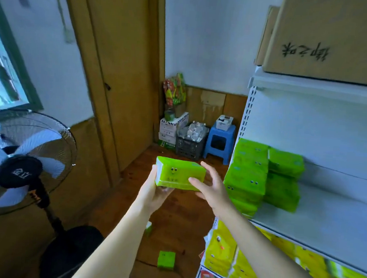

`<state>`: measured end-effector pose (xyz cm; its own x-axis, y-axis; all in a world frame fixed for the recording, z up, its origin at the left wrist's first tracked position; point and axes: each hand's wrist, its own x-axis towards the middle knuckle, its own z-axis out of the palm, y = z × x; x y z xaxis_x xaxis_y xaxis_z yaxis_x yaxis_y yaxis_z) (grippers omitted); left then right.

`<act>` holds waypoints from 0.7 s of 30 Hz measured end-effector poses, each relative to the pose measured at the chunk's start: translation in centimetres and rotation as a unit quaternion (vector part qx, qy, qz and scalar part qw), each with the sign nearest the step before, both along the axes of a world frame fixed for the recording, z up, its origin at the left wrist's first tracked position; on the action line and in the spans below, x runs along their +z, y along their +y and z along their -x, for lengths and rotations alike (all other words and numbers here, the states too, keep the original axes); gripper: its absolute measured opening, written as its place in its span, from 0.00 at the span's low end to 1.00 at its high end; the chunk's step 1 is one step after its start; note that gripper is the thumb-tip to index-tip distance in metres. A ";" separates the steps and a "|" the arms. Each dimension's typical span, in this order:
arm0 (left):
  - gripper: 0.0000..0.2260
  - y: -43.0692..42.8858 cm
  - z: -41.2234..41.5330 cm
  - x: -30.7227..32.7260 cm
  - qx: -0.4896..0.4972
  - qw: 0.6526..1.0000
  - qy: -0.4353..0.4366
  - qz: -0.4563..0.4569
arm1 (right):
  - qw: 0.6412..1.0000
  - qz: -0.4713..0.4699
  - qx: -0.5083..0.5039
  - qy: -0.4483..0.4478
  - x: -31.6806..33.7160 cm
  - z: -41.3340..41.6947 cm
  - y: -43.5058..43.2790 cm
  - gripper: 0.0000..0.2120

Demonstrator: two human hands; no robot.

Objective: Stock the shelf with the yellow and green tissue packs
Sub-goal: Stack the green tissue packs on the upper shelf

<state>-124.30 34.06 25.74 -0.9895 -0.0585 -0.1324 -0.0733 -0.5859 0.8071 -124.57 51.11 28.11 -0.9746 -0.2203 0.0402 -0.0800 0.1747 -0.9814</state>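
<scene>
Gripping the green tissue pack (pixel 179 174) at its 9 o'clock end, the left hand (pixel 155 193) holds it mid-air; the right hand (pixel 211 188), fingers spread, touches its 3 o'clock end. Carry it level toward 3 o'clock and seat it flush beside the stacked green packs (pixel 249 178) on the shelf (pixel 324 218).

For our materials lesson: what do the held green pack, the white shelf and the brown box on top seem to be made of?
Green tissue pack: thin plastic film, glossy; it shows sheen and a printed face.
Shelf: probably painted metal, smooth white; its upright has punched slots.
Box: matt brown cardboard, with marker writing on its side.
</scene>
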 end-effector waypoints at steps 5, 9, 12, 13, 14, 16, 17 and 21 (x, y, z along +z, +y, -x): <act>0.22 3.9 3.2 2.4 -0.066 0.996 0.008 0.057 | 0.994 0.088 -0.044 0.036 1.4 1.0 3.4 0.25; 0.21 7.1 5.2 4.2 -0.094 0.989 -0.038 0.105 | 0.987 0.083 -0.122 0.057 1.8 1.4 6.6 0.18; 0.20 9.4 6.7 4.6 -0.129 0.985 -0.059 0.095 | 0.977 0.085 -0.185 0.057 1.4 1.2 8.6 0.19; 0.19 10.1 7.0 4.6 -0.135 0.984 -0.065 0.094 | 0.974 0.089 -0.202 0.058 1.3 1.0 9.2 0.19; 0.18 10.8 7.2 4.5 -0.142 0.983 -0.065 0.097 | 0.971 0.099 -0.211 0.059 1.3 0.8 9.8 0.19; 0.14 11.9 7.5 4.3 -0.143 0.982 -0.055 0.115 | 0.965 0.122 -0.224 0.062 0.8 0.5 11.1 0.18; 0.11 12.4 7.6 4.4 -0.137 0.982 -0.044 0.119 | 0.962 0.131 -0.232 0.061 0.6 0.3 11.9 0.18; 0.12 13.7 8.2 4.4 -0.115 0.967 0.022 0.224 | 0.949 0.132 -0.277 0.068 0.3 -0.3 15.1 0.21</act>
